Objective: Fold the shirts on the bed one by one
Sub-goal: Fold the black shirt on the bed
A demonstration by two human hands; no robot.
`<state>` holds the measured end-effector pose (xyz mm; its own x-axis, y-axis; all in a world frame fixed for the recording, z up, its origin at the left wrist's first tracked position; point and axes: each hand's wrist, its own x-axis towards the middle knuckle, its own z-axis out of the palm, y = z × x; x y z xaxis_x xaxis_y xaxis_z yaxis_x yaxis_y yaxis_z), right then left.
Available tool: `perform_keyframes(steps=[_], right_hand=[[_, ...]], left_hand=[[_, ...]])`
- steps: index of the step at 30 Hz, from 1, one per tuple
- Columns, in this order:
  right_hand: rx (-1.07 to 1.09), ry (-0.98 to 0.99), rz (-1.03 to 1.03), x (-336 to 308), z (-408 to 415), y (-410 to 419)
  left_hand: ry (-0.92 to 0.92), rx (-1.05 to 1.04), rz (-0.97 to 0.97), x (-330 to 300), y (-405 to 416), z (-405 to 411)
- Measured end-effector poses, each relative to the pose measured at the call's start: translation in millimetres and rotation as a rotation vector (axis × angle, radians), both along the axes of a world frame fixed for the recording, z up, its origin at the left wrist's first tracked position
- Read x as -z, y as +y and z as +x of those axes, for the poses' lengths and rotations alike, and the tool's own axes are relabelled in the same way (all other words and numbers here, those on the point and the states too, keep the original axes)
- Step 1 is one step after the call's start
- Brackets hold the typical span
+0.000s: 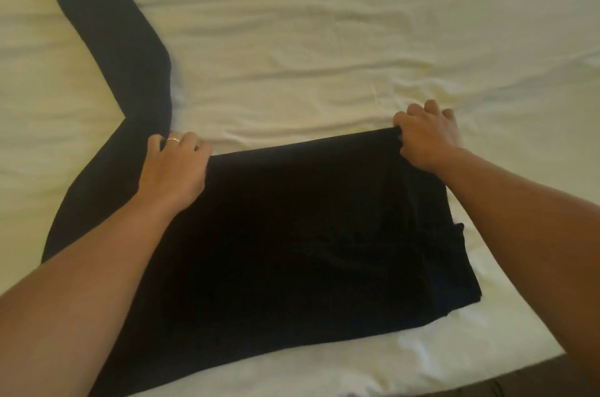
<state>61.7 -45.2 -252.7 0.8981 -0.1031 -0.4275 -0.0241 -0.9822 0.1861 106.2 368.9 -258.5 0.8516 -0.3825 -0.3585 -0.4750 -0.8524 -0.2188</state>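
My forearms are bare to the frame's edge, no sleeves showing. On my left hand (173, 166) I wear a plain pale band, a ring (174, 139). My right hand (428, 136) wears nothing.

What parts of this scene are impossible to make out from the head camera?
- Black long-sleeved shirt: seams and second sleeve lost in uniform darkness, head view.
- Left hand and right hand: fingertips curl out of sight at the shirt's far edge.
- White-sheeted bed: cut by all frame edges; other shirts unseen.
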Motion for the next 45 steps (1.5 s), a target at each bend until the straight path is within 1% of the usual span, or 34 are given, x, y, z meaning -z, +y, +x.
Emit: perform_keyframes(steps=[2, 4, 7, 10, 13, 19, 25, 30, 32, 35, 37, 40, 42, 45], right_hand=[[-0.026, -0.005, -0.027, 3, 5, -2], [-0.073, -0.012, -0.01, 7, 5, 2], [-0.087, -0.044, 0.042, 9, 2, 7], [-0.058, -0.074, 0.043, 4, -4, 6], [-0.048, -0.107, 0.055, -3, -16, 7], [-0.088, -0.168, 0.08, -26, -67, 6], [-0.171, -0.172, 0.098, -34, -135, 7], [-0.207, -0.101, 0.103, -25, -177, 6], [-0.179, -0.045, 0.092, -21, -185, 8], [-0.098, 0.024, 0.135, -16, -187, 11], [-0.048, 0.035, 0.171, -18, -182, 12], [0.026, -0.047, 0.215, -23, -166, 13], [0.063, -0.145, 0.211, -25, -152, 16], [0.032, -0.293, 0.243, -15, -132, 22]], left_hand=[[-0.041, -0.007, 0.027, 3, 2, 5], [-0.044, 0.002, 0.024, 6, 4, 8], [-0.021, 0.014, -0.039, 7, 8, 9], [-0.026, 0.039, -0.114, 1, 13, 8], [-0.046, 0.058, -0.131, -10, 18, -1], [-0.13, 0.102, -0.167, -33, 34, -51], [-0.058, 0.185, -0.247, -42, 54, -109], [0.0, 0.234, -0.24, -34, 60, -154], [0.016, 0.215, -0.22, -29, 60, -166], [0.046, 0.147, -0.18, -25, 56, -178], [0.062, 0.093, -0.153, -27, 46, -177], [0.089, 0.001, -0.109, -30, 24, -163], [0.026, -0.027, -0.118, -28, 12, -153], [-0.049, -0.119, -0.244, -16, 0, -141]])
